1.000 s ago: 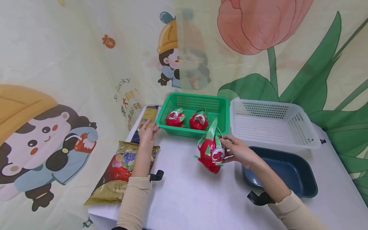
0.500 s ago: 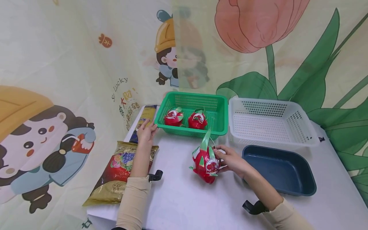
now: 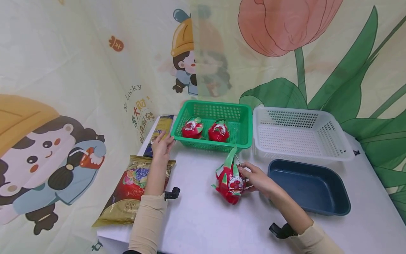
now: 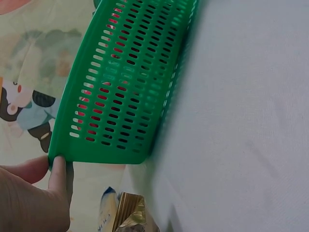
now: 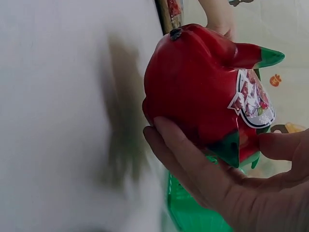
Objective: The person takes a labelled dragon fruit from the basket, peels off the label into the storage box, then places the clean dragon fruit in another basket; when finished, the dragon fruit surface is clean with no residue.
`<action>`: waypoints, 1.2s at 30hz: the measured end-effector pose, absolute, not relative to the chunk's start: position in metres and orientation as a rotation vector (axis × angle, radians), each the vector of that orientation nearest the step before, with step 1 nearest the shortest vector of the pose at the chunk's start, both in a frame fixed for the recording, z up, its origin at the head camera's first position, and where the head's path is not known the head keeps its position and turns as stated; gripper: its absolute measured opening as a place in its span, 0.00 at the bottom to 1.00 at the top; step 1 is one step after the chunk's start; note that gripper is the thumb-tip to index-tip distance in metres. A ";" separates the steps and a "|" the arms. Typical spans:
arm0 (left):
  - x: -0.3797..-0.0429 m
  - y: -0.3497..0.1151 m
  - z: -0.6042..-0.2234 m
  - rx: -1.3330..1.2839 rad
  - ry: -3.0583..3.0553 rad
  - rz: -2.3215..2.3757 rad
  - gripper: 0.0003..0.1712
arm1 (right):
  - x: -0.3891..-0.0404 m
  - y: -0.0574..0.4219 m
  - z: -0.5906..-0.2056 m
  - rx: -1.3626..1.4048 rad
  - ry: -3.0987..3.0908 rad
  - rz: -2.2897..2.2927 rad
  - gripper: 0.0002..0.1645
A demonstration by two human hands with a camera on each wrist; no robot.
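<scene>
Both hands are engaged: a red dragon fruit (image 3: 227,185) is grasped from the side by the right hand (image 3: 257,180), and the front left corner of a green basket (image 3: 212,144) is pinched between thumb and finger by the left hand (image 3: 161,147). Behind everything, a cloth backdrop (image 3: 203,70) printed with cartoon figures and a large tulip is seen. Before it, a white-covered surface (image 3: 196,211) is spread. At its back right, a white perforated basket (image 3: 291,155) is set beside the green one. In front of the white basket, a dark blue basin (image 3: 307,190) is placed. Along the left edge, a gold and red candy bag (image 3: 129,193) is laid flat, partly covered by the left forearm; beyond it lies a smaller yellow and blue packet (image 3: 164,126). Inside the green basket, two more dragon fruits (image 3: 219,131) are held side by side. The grasped fruit is kept above the surface, in front of the green basket and left of the basin, with a round label (image 3: 236,184) shown on its skin.
</scene>
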State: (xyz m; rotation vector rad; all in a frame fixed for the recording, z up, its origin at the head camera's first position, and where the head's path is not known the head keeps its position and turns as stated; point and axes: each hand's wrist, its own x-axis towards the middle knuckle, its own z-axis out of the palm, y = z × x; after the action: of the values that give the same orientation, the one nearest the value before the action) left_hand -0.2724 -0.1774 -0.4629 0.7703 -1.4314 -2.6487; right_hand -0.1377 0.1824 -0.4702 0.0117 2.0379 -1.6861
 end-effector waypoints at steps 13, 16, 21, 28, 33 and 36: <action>-0.271 -0.176 -0.460 0.787 -1.377 -2.674 0.41 | -0.137 0.184 -0.472 -0.018 2.128 -1.599 0.23; -0.271 -0.176 -0.460 0.797 -1.367 -2.672 0.41 | -0.137 0.184 -0.472 -0.036 2.119 -1.597 0.24; -0.271 -0.176 -0.461 0.792 -1.371 -2.666 0.40 | -0.139 0.184 -0.474 -0.038 2.109 -1.581 0.23; -0.270 -0.177 -0.461 0.797 -1.360 -2.681 0.40 | -0.149 0.187 -0.476 0.016 2.102 -1.552 0.21; -0.269 -0.177 -0.461 0.803 -1.350 -2.683 0.40 | -0.156 0.187 -0.477 0.066 2.121 -1.525 0.21; -0.269 -0.176 -0.461 0.792 -1.377 -2.666 0.41 | -0.159 0.187 -0.477 0.064 2.133 -1.498 0.21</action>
State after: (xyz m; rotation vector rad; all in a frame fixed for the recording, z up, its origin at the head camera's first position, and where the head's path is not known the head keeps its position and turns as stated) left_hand -0.2686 -0.1764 -0.4612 0.7925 -1.3770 -2.6658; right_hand -0.1585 0.1868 -0.4766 0.0640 2.1327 -1.4982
